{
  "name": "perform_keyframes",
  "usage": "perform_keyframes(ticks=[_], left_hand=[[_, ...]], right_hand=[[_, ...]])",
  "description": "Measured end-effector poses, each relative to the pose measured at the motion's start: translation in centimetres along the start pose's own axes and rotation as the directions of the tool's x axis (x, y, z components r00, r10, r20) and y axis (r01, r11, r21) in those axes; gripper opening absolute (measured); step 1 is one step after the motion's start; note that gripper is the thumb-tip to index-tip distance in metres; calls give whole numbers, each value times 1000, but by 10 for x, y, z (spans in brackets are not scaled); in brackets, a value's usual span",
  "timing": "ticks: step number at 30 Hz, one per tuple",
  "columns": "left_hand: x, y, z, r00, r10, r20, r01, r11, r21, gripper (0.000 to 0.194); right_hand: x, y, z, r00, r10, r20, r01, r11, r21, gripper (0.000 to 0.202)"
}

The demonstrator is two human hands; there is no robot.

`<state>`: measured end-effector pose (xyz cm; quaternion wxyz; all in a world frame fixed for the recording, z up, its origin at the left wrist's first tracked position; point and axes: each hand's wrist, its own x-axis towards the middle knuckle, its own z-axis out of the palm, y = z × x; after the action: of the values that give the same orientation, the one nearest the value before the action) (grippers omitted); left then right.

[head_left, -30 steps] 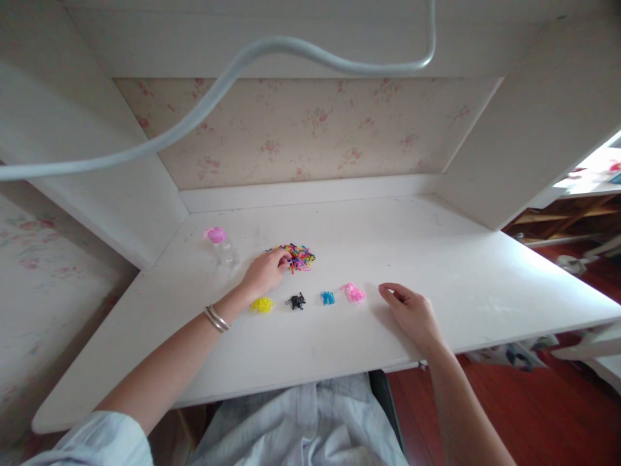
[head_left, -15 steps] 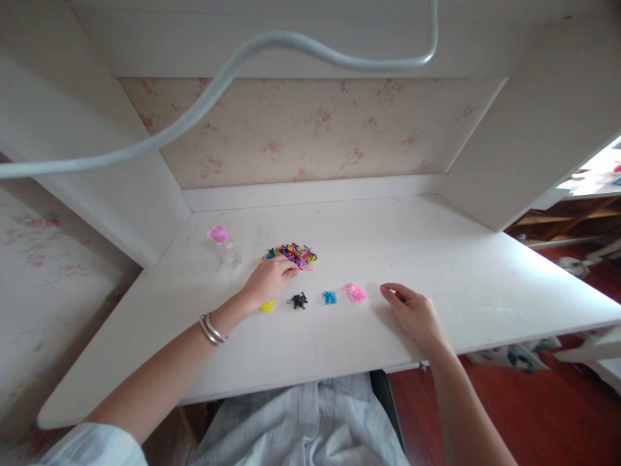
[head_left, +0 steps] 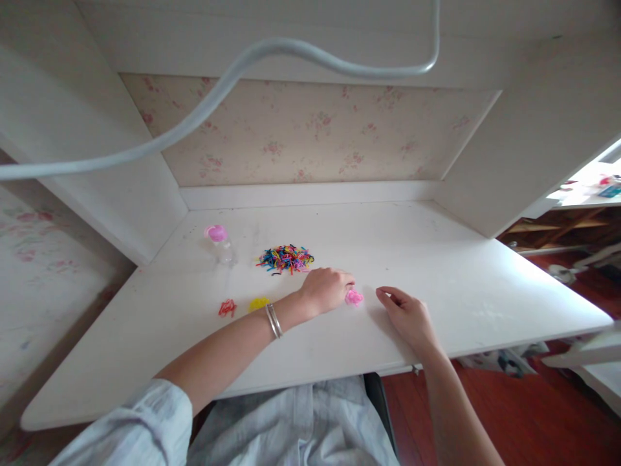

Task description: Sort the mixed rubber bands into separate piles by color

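Observation:
My left hand [head_left: 327, 289] reaches across the desk, fingers pinched together at the edge of a small pink pile of rubber bands [head_left: 354, 297]. Whatever is between those fingertips is too small to make out. To the right of the pink pile rests my right hand [head_left: 407, 317], thumb and fingers curled together, with nothing visible in them. A mixed heap of coloured rubber bands [head_left: 286, 259] lies behind my left hand. Red rubber bands [head_left: 227, 307] and yellow rubber bands [head_left: 259, 303] sit left of my forearm, which partly covers the yellow ones. The black and blue piles are hidden.
A clear bottle with a pink lid [head_left: 217, 233] is at the back left of the white desk [head_left: 436, 259]. A white cable [head_left: 272, 45] curves across the top of the view. Side panels [head_left: 524, 129] and a flowered back wall [head_left: 310, 136] enclose the desk.
My left hand has moved right, from the mixed heap to the pink pile. Its forearm now covers the black and blue piles, and the red one has come into sight. My right hand stays nearly still.

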<state>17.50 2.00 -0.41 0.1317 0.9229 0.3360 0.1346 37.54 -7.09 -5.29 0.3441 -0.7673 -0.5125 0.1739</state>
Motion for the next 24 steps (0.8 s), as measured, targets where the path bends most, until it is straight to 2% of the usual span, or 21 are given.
perform_keyframes(ticks=[3, 7, 9, 12, 16, 19, 21, 24], left_hand=[[4, 6, 3, 1000, 10, 28, -12, 997, 71, 28], [4, 3, 1, 1000, 10, 26, -13, 996, 87, 29], [2, -2, -4, 1000, 12, -10, -11, 997, 77, 30], [-9, -13, -21, 992, 10, -122, -5, 999, 39, 30], [-43, -30, -54, 950, -64, -304, 53, 998, -44, 27], [-81, -42, -74, 886, -200, -417, 169, 979, -110, 27], [-109, -51, -79, 834, -332, -441, 286, 943, -169, 29], [-151, -65, -74, 759, -518, -395, 434, 854, -288, 32]], right_hand=[[0, 0, 0, 1000, 7, 1, -7, 1000, 17, 46], [-1, 1, -1, 1000, 2, -1, -2, 999, 36, 46], [-1, 1, -1, 1000, -1, -6, 1, 999, 42, 47], [-1, 2, -1, 1000, -6, -11, 7, 999, 46, 49], [-1, 2, 0, 1000, -6, -8, 6, 999, 41, 49], [1, 3, 2, 1000, -10, 6, 10, 999, 32, 47], [4, 4, 2, 1000, -10, 26, 9, 999, 38, 46], [8, -4, 2, 1000, 10, 19, -10, 999, 33, 44]])
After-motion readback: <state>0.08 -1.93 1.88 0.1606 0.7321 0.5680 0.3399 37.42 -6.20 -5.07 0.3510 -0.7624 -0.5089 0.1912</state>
